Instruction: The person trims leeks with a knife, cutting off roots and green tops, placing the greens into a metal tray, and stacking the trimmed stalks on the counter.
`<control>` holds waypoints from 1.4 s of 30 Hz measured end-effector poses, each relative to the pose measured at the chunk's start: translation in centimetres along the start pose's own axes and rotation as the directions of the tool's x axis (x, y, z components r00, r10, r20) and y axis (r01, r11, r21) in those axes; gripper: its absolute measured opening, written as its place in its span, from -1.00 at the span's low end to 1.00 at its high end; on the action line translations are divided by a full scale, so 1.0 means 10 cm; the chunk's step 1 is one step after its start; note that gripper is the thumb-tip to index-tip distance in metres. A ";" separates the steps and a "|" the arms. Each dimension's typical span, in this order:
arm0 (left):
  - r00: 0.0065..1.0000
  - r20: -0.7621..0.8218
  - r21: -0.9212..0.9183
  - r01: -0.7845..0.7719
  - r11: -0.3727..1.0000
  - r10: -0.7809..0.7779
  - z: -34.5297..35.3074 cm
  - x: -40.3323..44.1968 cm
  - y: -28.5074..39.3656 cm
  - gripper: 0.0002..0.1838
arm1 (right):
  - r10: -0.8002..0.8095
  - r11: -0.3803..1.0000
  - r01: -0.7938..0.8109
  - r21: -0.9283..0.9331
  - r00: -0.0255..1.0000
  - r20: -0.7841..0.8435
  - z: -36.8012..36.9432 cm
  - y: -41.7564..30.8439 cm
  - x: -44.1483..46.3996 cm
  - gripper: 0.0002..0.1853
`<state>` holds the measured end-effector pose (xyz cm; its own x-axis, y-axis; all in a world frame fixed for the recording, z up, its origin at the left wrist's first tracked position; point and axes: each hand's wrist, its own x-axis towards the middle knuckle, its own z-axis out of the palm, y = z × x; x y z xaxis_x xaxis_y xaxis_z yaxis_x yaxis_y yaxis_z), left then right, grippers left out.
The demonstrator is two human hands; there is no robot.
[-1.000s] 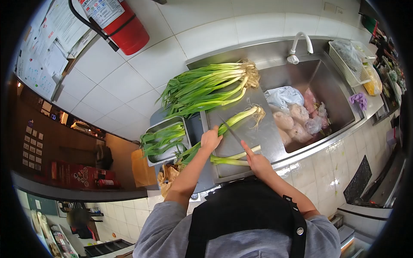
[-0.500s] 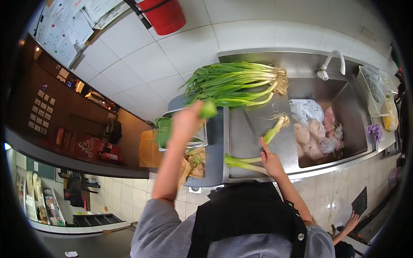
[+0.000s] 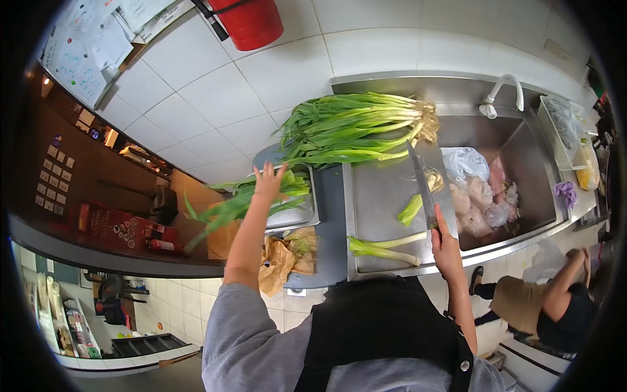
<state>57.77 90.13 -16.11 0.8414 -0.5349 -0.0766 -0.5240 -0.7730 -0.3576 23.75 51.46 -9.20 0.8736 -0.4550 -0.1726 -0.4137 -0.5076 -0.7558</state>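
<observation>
Clock read from the middle of the head view. Whole leeks (image 3: 359, 127) lie bunched at one o'clock, roots toward two; cut green leaves (image 3: 297, 189) lie in and across a metal tray (image 3: 302, 214) just toward nine, some trailing over its nine-o'clock rim, blurred. Left hand (image 3: 268, 185) above these, fingers spread apart. Right hand (image 3: 445, 251), toward four, has its fingers clamped round the handle of a knife (image 3: 422, 176), blade pointing roughly to twelve. On the steel bench (image 3: 372, 196): a short green piece (image 3: 410, 210) at three, a root end (image 3: 432, 179) by the blade, pale stalks (image 3: 385, 249) at four. Handling, by judgement: all light; leaves limp, easily creased, likely slippery if wet, best gathered by the handful; pale shafts firmer, best held mid-length. Brown paper (image 3: 277, 264) at seven carries greenish scraps. Sink (image 3: 543, 189), three o'clock: a white plastic bag (image 3: 466, 163), pale bagged lumps (image 3: 481, 193), contents uncertain. Basket (image 3: 552, 147) between two and three, with clear plastic (image 3: 573, 124) inside.
</observation>
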 end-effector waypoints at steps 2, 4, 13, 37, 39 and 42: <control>0.998 -0.038 -0.145 -0.046 0.988 0.041 -0.21 0.17 0.53 0.37 | -0.031 0.999 0.030 -0.019 0.999 -0.044 -0.04 0.05 -0.02 -0.32; 0.939 -0.317 -0.312 -0.236 0.920 0.134 -0.43 0.25 1.25 0.08 | -0.012 1.000 0.011 -0.023 0.997 -0.077 -0.07 0.07 -0.04 -0.32; 0.972 -0.137 -0.740 -0.229 0.633 0.192 -0.48 0.22 3.62 -0.58 | 0.077 0.997 -0.076 0.019 0.994 -0.074 -0.23 -0.05 0.00 -0.34; 0.925 -0.229 -0.687 -0.375 0.623 0.303 -0.87 0.20 2.00 -0.33 | -0.156 0.986 0.159 -0.053 0.987 0.042 -0.14 0.20 0.35 -0.34; 0.912 -0.365 -0.594 -0.381 0.709 0.185 -0.70 0.71 2.13 -0.36 | -0.182 0.982 0.182 -0.046 0.983 0.008 -0.15 0.33 0.40 -0.33; 0.856 -0.484 -0.366 -0.386 0.847 0.181 -0.57 1.33 2.30 -0.41 | -0.131 0.991 0.131 -0.027 0.991 -0.011 -0.22 0.37 0.35 -0.35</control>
<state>56.15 63.27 -20.02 0.5619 -0.7628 0.3199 -0.8166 -0.5733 0.0672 24.74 46.33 -11.21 0.9174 -0.3927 -0.0648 -0.3027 -0.5826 -0.7543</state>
